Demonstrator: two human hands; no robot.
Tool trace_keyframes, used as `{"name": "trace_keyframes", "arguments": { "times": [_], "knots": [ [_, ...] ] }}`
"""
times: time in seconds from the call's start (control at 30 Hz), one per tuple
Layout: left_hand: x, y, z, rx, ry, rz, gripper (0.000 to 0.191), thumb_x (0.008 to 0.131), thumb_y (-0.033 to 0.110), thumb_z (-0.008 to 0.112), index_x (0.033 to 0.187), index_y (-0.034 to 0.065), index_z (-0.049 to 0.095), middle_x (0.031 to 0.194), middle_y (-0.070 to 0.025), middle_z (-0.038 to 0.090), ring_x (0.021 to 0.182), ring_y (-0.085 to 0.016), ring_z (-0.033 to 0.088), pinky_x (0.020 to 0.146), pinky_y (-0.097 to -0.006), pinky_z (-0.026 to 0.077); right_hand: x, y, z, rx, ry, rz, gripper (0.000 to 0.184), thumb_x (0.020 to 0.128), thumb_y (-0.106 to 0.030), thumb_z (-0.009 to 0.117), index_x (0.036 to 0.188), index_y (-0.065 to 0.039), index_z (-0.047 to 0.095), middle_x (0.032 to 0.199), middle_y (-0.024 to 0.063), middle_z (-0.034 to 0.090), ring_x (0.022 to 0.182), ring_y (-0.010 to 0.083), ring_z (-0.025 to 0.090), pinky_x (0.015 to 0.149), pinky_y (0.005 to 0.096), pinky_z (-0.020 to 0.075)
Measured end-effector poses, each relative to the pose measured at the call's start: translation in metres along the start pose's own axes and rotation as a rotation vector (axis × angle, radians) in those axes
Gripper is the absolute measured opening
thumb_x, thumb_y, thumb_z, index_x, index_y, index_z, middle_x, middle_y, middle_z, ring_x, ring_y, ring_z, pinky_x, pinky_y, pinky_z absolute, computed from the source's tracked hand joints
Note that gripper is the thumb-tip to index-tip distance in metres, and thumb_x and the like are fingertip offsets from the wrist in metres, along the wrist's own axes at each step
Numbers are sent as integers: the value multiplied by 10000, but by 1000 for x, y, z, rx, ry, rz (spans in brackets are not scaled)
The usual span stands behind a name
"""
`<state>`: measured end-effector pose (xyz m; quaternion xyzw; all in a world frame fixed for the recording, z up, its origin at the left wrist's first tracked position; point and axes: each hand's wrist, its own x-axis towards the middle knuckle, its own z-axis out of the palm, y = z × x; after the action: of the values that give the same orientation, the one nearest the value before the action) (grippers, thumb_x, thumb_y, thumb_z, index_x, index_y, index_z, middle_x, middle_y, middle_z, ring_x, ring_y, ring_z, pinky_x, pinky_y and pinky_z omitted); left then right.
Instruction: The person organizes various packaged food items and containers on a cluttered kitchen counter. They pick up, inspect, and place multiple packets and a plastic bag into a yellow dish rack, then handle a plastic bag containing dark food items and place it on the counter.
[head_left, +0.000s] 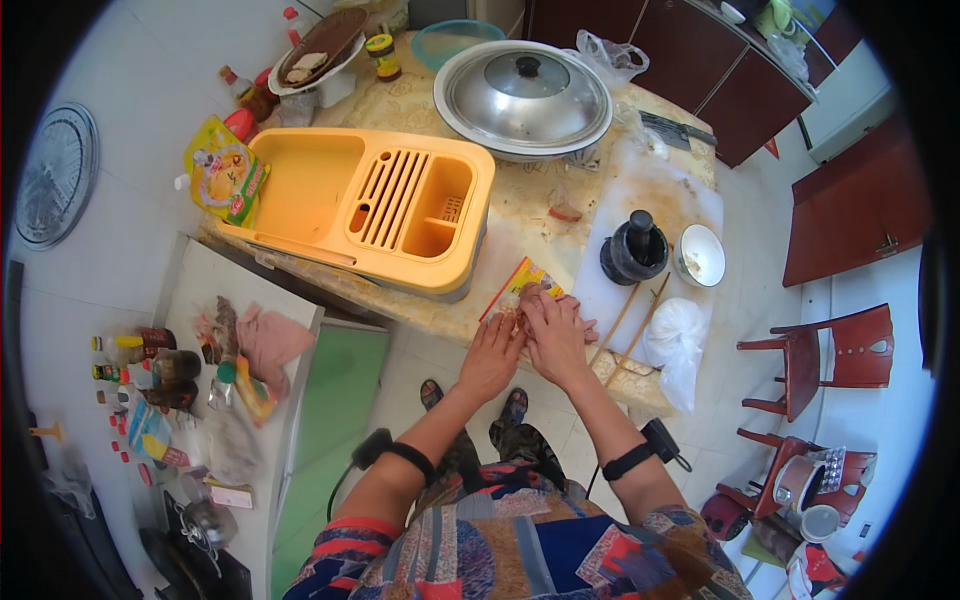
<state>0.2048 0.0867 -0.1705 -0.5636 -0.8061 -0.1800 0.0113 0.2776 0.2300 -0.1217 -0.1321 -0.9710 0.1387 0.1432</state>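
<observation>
At the table's front edge, both my hands work close together on a yellow and red printed packet (525, 276). My left hand (489, 358) has its fingers over the packet's near left side, by some pale crumbly bits. Beside it, my right hand (556, 339) is curled over the packet and soft pinkish-brown pieces (586, 328), whose kind I cannot make out. My fingers hide much of what lies beneath. Two wooden chopsticks (637, 330) lie just right of my right hand, partly on a white cutting board (600, 259).
A black mortar with pestle (634, 251), a white bowl (700, 256) and a knotted white plastic bag (673, 330) sit at right. Behind are a lidded steel wok (517, 105) and a cleaver (667, 129). An orange plastic rack (300, 180) fills the left side.
</observation>
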Motion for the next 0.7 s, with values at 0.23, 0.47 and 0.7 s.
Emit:
{"name": "trace_keyframes", "arguments": {
  "times": [0.23, 0.47, 0.7],
  "knots": [
    [-1, 1, -1, -113, -122, -17, 653, 769, 223, 612, 1321, -64, 412, 1384, -289, 361, 1308, -451, 321, 1098, -519, 252, 5, 31, 28, 7, -188, -90, 373, 768, -158, 622, 1128, -88, 557, 1075, 165, 516, 926, 365, 515, 767, 492, 429],
    [-9, -1, 13, 66, -153, 54, 629, 797, 242, 559, 1296, -111, 414, 1419, -326, 304, 1326, -497, 278, 1101, -551, 223, 73, 24, 49, 42, -228, 97, 198, 764, -139, 624, 935, -47, 582, 937, 209, 538, 792, 385, 565, 636, 475, 498],
    [-6, -2, 9, 149, -141, 75, 526, 845, 175, 460, 1285, -112, 418, 1411, -349, 302, 1324, -495, 288, 1099, -548, 226, 62, 6, 10, 94, -375, 11, 202, 747, -166, 642, 901, -39, 614, 915, 231, 550, 803, 403, 607, 652, 473, 515]
  ]
}}
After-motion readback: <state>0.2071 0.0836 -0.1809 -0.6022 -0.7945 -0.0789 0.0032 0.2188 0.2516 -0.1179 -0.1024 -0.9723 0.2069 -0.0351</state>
